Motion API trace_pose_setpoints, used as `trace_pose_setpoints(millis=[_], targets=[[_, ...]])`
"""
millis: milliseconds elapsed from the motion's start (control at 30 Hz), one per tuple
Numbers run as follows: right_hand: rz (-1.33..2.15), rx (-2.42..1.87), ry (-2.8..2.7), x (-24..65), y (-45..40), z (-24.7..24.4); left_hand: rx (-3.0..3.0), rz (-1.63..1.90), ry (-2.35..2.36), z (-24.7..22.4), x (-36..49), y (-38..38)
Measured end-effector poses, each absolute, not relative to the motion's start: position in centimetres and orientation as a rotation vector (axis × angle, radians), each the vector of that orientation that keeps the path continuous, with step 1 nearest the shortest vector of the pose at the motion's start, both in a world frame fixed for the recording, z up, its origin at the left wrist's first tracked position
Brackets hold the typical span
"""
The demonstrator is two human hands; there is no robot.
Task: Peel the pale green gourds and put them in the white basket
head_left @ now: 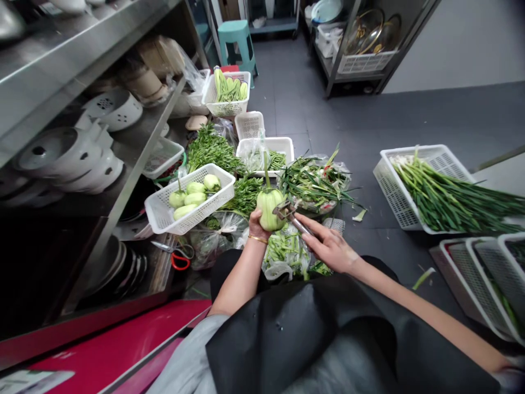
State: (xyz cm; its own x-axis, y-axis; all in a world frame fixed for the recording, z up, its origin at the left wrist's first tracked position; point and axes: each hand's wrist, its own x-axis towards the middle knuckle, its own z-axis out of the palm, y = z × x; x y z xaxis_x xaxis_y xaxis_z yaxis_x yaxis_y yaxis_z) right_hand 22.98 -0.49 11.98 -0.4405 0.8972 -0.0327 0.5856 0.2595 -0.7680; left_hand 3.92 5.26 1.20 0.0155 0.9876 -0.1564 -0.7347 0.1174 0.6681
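Note:
My left hand (257, 225) is closed round the lower left side of a pale green squash (269, 207), whose long green stem points up and away from me. In my right hand (328, 246) is a metal peeler (301, 223), its head against the squash's right side. Below both hands a bag-lined container of green peelings (285, 247) sits between my knees. To the left, a white basket (158, 216) holds several more pale green squashes (196, 192), looking peeled, one or two with stems still on.
Leafy greens (211, 150) and a heap of scallion trimmings (315, 180) lie ahead. Red-handled scissors (180, 261) rest at left by a metal shelf (135, 191). A white basket (394, 200) of long green scallions (451, 191) stands at right, with more baskets (463, 284) nearer me.

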Motion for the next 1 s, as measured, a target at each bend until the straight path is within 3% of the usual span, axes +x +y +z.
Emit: trace_pose_setpoints(millis=[100, 333, 533, 733, 1000], targets=[[1.189, -1.312, -2.281, 25.2, -1.1, 12.8, 0.464, 1.398, 0.636, 1.1, 3.9, 5.4], [0.752, -1.397, -2.165, 23.2, 2.0, 14.7, 0.722, 1.531, 0.728, 0.9, 3.7, 5.5], [0.891, -1.327, -2.238, 24.5, -1.1, 12.5, 0.921, 1.622, 0.87, 0.3, 3.5, 5.8], [0.765, -1.439, -2.144, 24.2, 1.2, 14.3, 0.929, 1.63, 0.924, 1.2, 3.9, 5.6], [0.798, -1.407, -2.191, 24.4, -1.5, 9.1, 0.957, 1.665, 1.017, 0.6, 3.2, 5.7]])
